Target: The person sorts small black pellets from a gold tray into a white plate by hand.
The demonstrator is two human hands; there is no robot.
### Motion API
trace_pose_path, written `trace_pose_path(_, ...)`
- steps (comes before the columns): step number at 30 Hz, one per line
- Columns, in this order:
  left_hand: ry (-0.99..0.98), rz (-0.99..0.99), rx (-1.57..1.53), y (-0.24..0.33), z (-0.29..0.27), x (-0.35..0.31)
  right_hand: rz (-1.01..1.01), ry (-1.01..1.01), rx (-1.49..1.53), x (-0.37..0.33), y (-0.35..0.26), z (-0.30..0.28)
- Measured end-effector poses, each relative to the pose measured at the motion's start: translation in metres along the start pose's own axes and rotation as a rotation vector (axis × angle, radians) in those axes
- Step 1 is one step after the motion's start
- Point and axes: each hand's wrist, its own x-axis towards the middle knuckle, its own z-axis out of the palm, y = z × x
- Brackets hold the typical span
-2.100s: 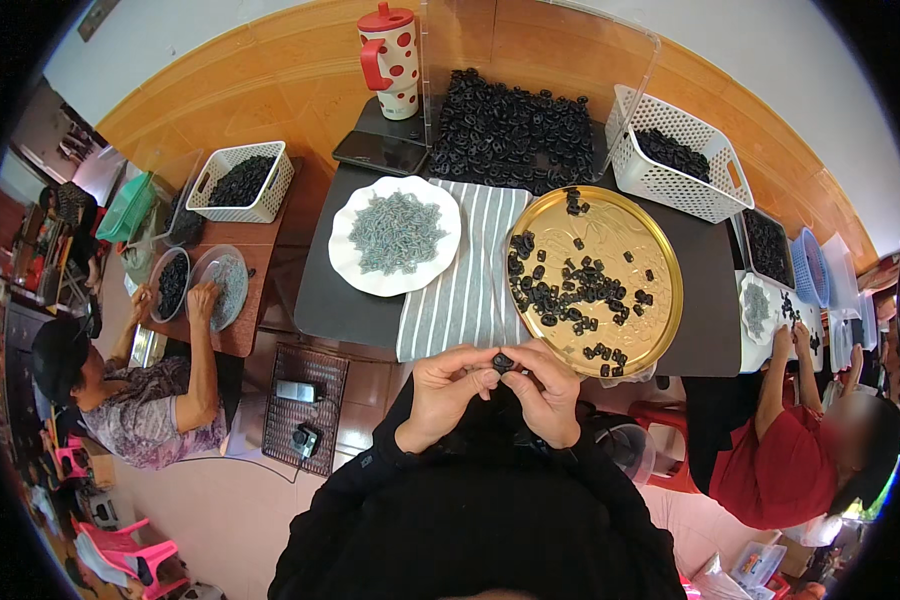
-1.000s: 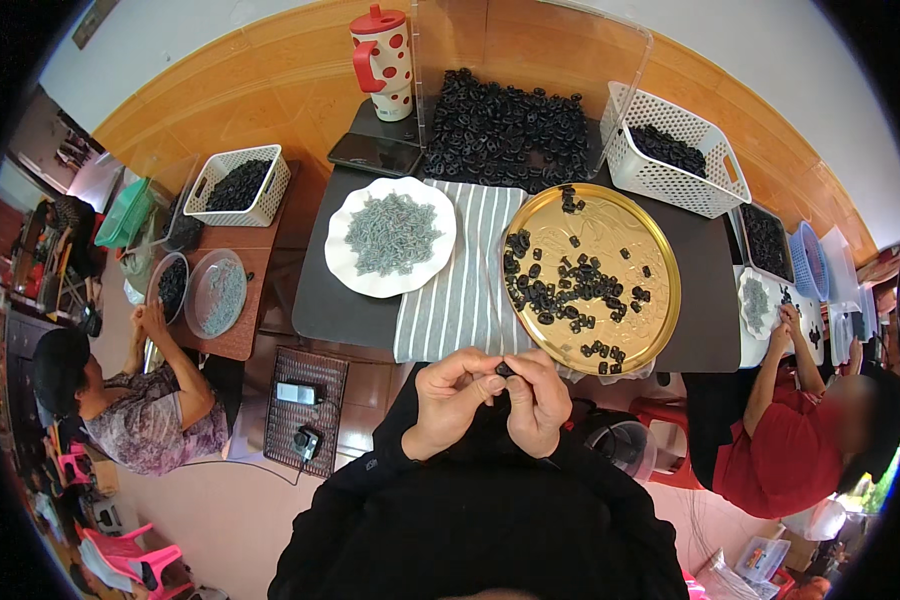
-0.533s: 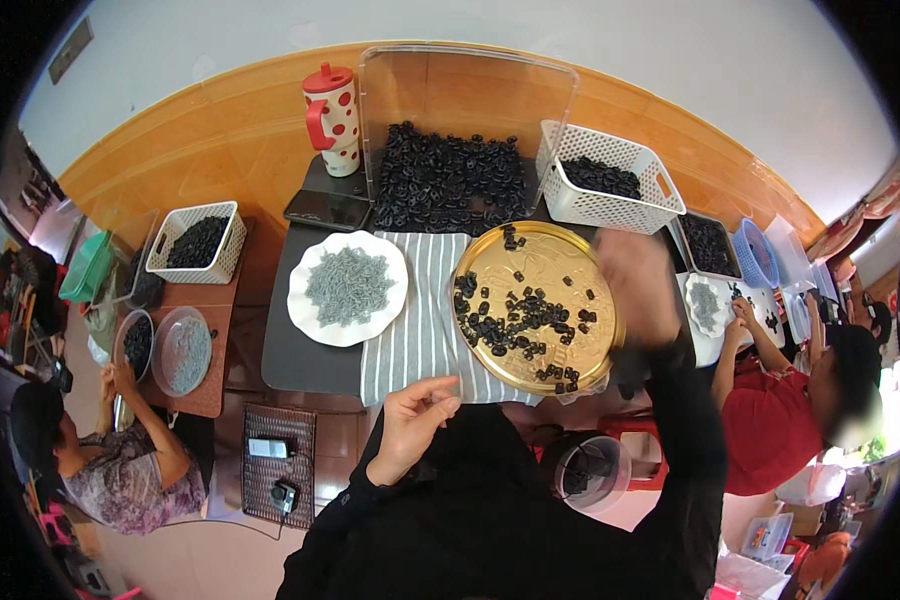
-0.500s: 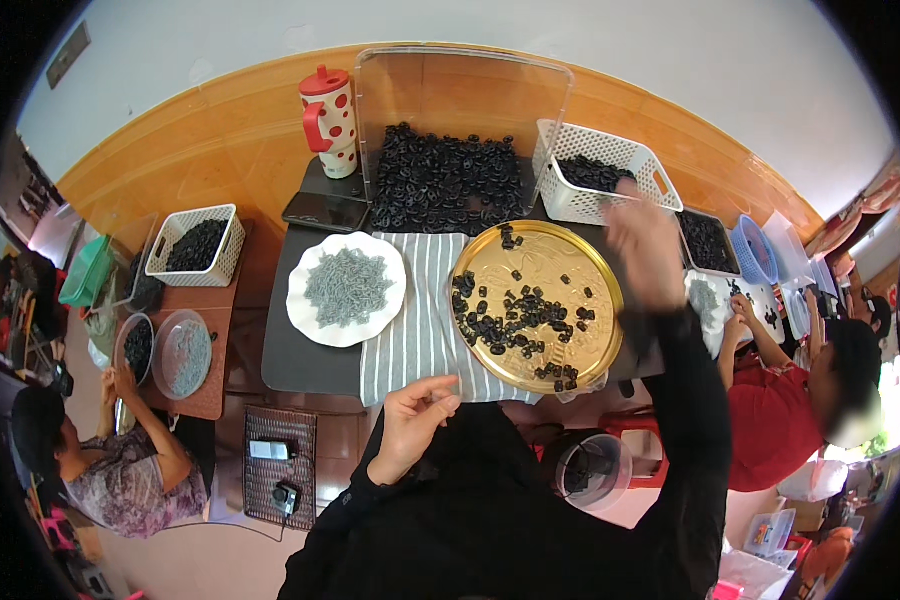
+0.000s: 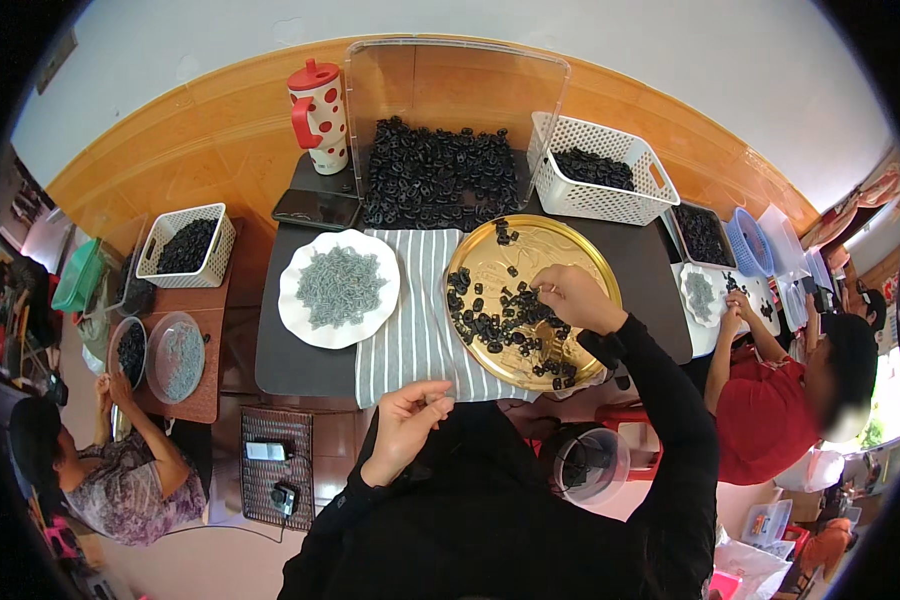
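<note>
Hovering over black pieces (image 5: 510, 320) on a gold tray (image 5: 560, 238), the right hand (image 5: 578, 298) has, like the left hand (image 5: 404, 426), an unclear grip.

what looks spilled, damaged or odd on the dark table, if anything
Nothing looks spilled or damaged: grey pieces lie in the white plate, black parts on the gold tray. Slightly untidy, perhaps: the striped cloth runs under the tray and past the front edge of the dark table.
</note>
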Motion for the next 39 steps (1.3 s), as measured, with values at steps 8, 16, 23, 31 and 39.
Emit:
trace_pose_path(8,-0.007,-0.010,0.027,0.000,0.002,0.002,-0.097,0.021,-0.221,0.059,0.032,-0.010)
trace_pose_path(16,0.006,-0.031,0.013,0.002,0.001,-0.001,-0.159,-0.078,-0.342,0.096,0.018,0.016)
trace_pose_path(23,-0.012,-0.019,-0.007,-0.003,-0.003,0.001,-0.243,-0.173,-0.146,0.055,-0.015,0.018)
trace_pose_path(31,-0.045,-0.008,-0.005,0.002,0.002,-0.002,-0.193,-0.089,-0.172,0.041,-0.024,0.010)
trace_pose_path(39,-0.014,0.007,0.029,0.003,0.002,-0.009,-0.210,-0.124,-0.269,0.049,-0.031,0.035)
